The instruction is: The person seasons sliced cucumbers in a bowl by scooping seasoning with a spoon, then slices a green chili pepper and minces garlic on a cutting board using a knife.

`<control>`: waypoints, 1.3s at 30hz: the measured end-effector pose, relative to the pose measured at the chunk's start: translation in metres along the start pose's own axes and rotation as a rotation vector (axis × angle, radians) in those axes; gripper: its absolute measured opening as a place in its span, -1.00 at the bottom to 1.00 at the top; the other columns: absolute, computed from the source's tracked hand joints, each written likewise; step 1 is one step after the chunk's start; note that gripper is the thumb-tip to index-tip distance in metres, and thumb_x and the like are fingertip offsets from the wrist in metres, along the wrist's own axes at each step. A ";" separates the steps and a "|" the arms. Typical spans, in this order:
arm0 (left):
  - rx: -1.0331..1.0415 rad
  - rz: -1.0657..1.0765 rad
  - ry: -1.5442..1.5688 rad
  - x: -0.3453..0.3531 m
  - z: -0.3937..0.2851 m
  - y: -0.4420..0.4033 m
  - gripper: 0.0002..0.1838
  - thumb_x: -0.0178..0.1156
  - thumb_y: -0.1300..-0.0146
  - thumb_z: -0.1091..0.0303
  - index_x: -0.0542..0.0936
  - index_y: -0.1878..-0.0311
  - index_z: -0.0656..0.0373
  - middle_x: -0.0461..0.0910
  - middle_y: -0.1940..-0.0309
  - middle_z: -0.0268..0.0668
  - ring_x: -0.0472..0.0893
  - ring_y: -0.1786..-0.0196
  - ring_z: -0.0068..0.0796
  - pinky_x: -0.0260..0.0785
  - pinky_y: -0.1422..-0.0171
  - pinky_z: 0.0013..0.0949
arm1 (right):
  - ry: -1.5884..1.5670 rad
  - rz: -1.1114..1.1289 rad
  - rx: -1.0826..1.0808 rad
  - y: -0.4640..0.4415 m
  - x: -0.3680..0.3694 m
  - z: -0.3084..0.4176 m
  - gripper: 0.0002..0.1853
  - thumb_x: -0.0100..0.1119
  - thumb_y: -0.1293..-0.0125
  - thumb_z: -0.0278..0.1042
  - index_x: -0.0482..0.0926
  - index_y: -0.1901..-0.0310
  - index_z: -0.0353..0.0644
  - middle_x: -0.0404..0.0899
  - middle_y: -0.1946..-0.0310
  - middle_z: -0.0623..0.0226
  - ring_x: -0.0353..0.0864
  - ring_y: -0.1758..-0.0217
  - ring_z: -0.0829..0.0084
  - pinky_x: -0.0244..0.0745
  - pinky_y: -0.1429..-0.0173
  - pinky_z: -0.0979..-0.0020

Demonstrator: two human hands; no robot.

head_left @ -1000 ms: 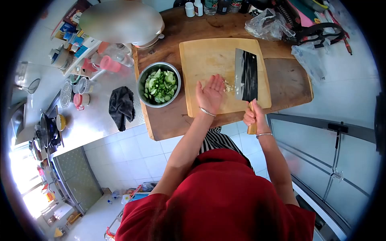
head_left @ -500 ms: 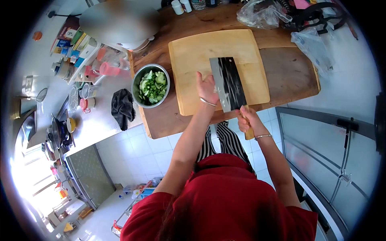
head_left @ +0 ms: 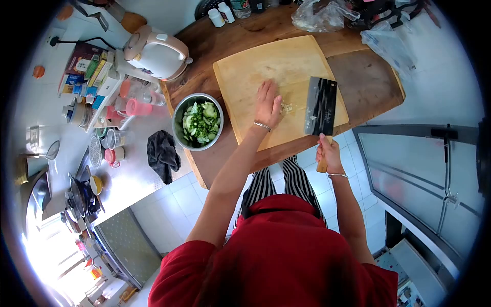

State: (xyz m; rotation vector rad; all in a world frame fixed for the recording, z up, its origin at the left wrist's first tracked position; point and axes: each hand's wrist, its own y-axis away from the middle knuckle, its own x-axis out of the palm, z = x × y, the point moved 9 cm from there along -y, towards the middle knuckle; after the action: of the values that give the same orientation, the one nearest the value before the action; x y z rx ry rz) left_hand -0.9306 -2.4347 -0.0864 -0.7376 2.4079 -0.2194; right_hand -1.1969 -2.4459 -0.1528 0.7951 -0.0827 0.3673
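My right hand grips the wooden handle of a broad, dark-bladed cleaver, whose blade lies over the right part of a wooden cutting board. Pale crumbs cling to the blade near its left edge. My left hand rests on the board with its fingers stretched out and holds nothing. Just right of it lies a small heap of finely chopped pale bits, perhaps garlic. Left of the board stands a metal bowl with cucumber slices and chopped greens in it.
The board lies on a brown wooden table. An electric kettle stands at the back left, two white bottles behind the board. Plastic bags lie at the back right. A dark cloth hangs over the left counter's edge.
The cleaver has moved right, away from my left hand. My left hand has turned palm down onto the board. The chopped bits now show on the board, and my view has shifted slightly.
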 end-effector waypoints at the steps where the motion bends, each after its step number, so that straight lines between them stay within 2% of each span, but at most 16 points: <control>1: -0.002 -0.008 -0.088 0.000 0.001 0.004 -0.39 -0.12 -0.37 0.03 0.33 -0.26 0.38 0.22 -0.34 0.05 0.12 -0.44 0.01 -0.17 -0.52 -0.03 | -0.004 -0.010 -0.005 0.001 0.008 -0.002 -0.62 0.23 -0.27 -0.01 0.41 0.39 -0.17 0.33 0.73 0.46 0.30 0.80 0.58 0.22 0.72 0.50; 4: 0.027 0.053 -0.269 0.007 0.000 0.013 -0.35 -0.07 -0.33 0.01 0.30 -0.26 0.42 0.20 -0.34 0.07 0.14 -0.42 0.02 -0.13 -0.52 -0.03 | 0.044 -0.077 0.007 0.005 0.036 -0.014 -0.63 0.24 -0.27 -0.06 0.41 0.48 -0.17 0.34 0.73 0.44 0.31 0.81 0.56 0.24 0.73 0.49; 7: 0.078 0.076 -0.333 0.011 -0.006 0.015 -0.32 -0.04 -0.32 -0.01 0.27 -0.28 0.42 0.19 -0.35 0.07 0.15 -0.41 0.02 -0.11 -0.51 -0.04 | 0.072 -0.056 -0.035 0.008 0.069 -0.024 -0.61 0.25 -0.25 0.00 0.40 0.44 -0.15 0.34 0.73 0.43 0.31 0.80 0.55 0.24 0.71 0.49; 8: 0.080 0.073 -0.329 0.011 -0.007 0.014 -0.32 -0.04 -0.32 -0.01 0.27 -0.28 0.42 0.19 -0.35 0.07 0.15 -0.41 0.02 -0.11 -0.51 -0.04 | 0.045 -0.093 -0.034 0.010 0.075 -0.027 -0.66 0.23 -0.28 -0.12 0.42 0.49 -0.18 0.35 0.75 0.41 0.31 0.83 0.53 0.22 0.77 0.46; 19: -0.029 0.091 -0.152 -0.002 -0.002 0.012 -0.27 -0.08 -0.33 -0.09 0.25 -0.29 0.42 0.18 -0.35 0.03 0.20 -0.39 -0.01 -0.04 -0.51 -0.15 | 0.188 -0.110 -0.049 0.029 0.134 -0.037 -0.62 0.22 -0.29 -0.12 0.38 0.55 -0.17 0.34 0.78 0.41 0.33 0.84 0.54 0.24 0.78 0.49; 23: -0.074 0.077 0.090 -0.010 0.005 0.015 -0.33 -0.10 -0.37 -0.03 0.25 -0.31 0.38 0.19 -0.36 0.00 0.21 -0.39 0.01 0.06 -0.45 -0.21 | 0.237 -0.078 -0.085 0.034 0.143 -0.033 -0.64 0.21 -0.29 -0.14 0.38 0.54 -0.16 0.33 0.79 0.41 0.32 0.84 0.54 0.22 0.79 0.49; 25: -0.101 -0.024 0.279 -0.031 0.012 0.019 -0.35 -0.11 -0.38 0.01 0.24 -0.32 0.36 0.19 -0.37 0.02 0.21 -0.39 0.00 0.05 -0.46 -0.23 | 0.245 0.007 -0.115 0.040 0.157 -0.031 -0.67 0.20 -0.30 -0.18 0.38 0.52 -0.17 0.33 0.79 0.42 0.29 0.85 0.55 0.20 0.79 0.49; 27: -0.116 -0.023 0.264 -0.048 0.010 0.023 -0.38 -0.11 -0.39 0.05 0.24 -0.33 0.34 0.18 -0.37 0.03 0.21 -0.40 0.00 0.03 -0.46 -0.22 | 0.229 0.063 -0.150 0.047 0.171 -0.031 -0.66 0.22 -0.28 -0.20 0.40 0.55 -0.17 0.32 0.81 0.42 0.29 0.85 0.56 0.20 0.77 0.48; 29: -0.005 -0.095 0.225 -0.092 -0.010 0.031 -0.38 -0.16 -0.42 0.04 0.22 -0.35 0.35 0.20 -0.37 0.00 0.22 -0.41 -0.07 0.00 -0.48 -0.22 | 0.210 0.110 -0.181 0.057 0.187 -0.029 -0.66 0.25 -0.26 -0.23 0.41 0.58 -0.18 0.32 0.83 0.42 0.30 0.84 0.57 0.21 0.75 0.48; 31: -0.519 -0.174 0.850 -0.140 0.001 0.031 -0.39 -0.26 -0.45 0.01 0.23 -0.37 0.29 0.22 -0.37 -0.07 0.18 -0.43 -0.19 -0.06 -0.50 -0.27 | 0.186 0.302 -0.119 0.070 0.225 -0.035 -0.70 0.24 -0.26 -0.25 0.42 0.54 -0.18 0.35 0.81 0.43 0.30 0.83 0.58 0.21 0.72 0.50; 32: -0.231 -0.230 0.659 -0.145 0.005 0.035 -0.33 -0.35 -0.46 -0.09 0.24 -0.36 0.28 0.24 -0.36 -0.13 0.22 -0.41 -0.25 -0.05 -0.50 -0.26 | 0.175 0.323 -0.104 0.067 0.225 -0.040 -0.73 0.23 -0.26 -0.27 0.42 0.50 -0.19 0.36 0.79 0.43 0.29 0.83 0.57 0.21 0.71 0.51; 33: -0.367 -0.281 0.925 -0.170 0.021 0.037 -0.32 -0.30 -0.47 -0.09 0.19 -0.37 0.34 0.23 -0.35 -0.07 0.23 -0.39 -0.24 -0.03 -0.49 -0.27 | 0.165 0.334 -0.108 0.069 0.237 -0.045 -0.73 0.23 -0.26 -0.27 0.42 0.50 -0.19 0.36 0.79 0.43 0.29 0.83 0.57 0.21 0.71 0.51; 35: -0.275 -0.302 0.885 -0.187 0.033 0.040 -0.29 -0.37 -0.47 -0.13 0.25 -0.33 0.36 0.28 -0.32 -0.07 0.26 -0.37 -0.27 -0.01 -0.48 -0.25 | 0.177 0.388 -0.081 0.067 0.256 -0.052 -0.78 0.21 -0.24 -0.33 0.41 0.46 -0.19 0.36 0.77 0.43 0.30 0.82 0.57 0.22 0.71 0.50; 36: -0.186 -0.295 0.630 -0.222 0.032 0.045 -0.48 -0.20 -0.47 0.03 0.44 -0.16 0.31 0.39 -0.23 -0.08 0.33 -0.33 -0.17 0.01 -0.47 -0.20 | 0.217 0.426 -0.077 0.064 0.270 -0.057 -0.81 0.19 -0.21 -0.40 0.38 0.47 -0.18 0.35 0.76 0.43 0.31 0.81 0.56 0.22 0.72 0.49; 37: -0.184 -0.299 0.622 -0.230 0.033 0.051 -0.48 -0.20 -0.47 0.03 0.44 -0.16 0.31 0.39 -0.23 -0.08 0.33 -0.33 -0.17 0.01 -0.47 -0.20 | 0.215 0.434 -0.077 0.062 0.276 -0.062 -0.81 0.19 -0.21 -0.40 0.38 0.47 -0.18 0.35 0.76 0.43 0.31 0.81 0.56 0.22 0.72 0.49; 39: 0.003 -0.191 -0.002 -0.238 0.009 0.058 -0.74 0.04 -0.35 0.27 0.54 0.06 0.24 0.50 -0.07 -0.10 0.39 -0.25 -0.07 0.03 -0.46 -0.12 | 0.198 0.454 -0.096 0.060 0.285 -0.066 -0.83 0.17 -0.19 -0.46 0.36 0.46 -0.17 0.36 0.75 0.42 0.33 0.80 0.56 0.25 0.72 0.47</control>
State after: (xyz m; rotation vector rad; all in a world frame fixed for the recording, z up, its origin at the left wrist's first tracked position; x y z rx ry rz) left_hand -0.7936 -2.2544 0.0076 -0.9669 2.3346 -0.2989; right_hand -0.9560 -2.2772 -0.0985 0.6368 -0.0944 0.8633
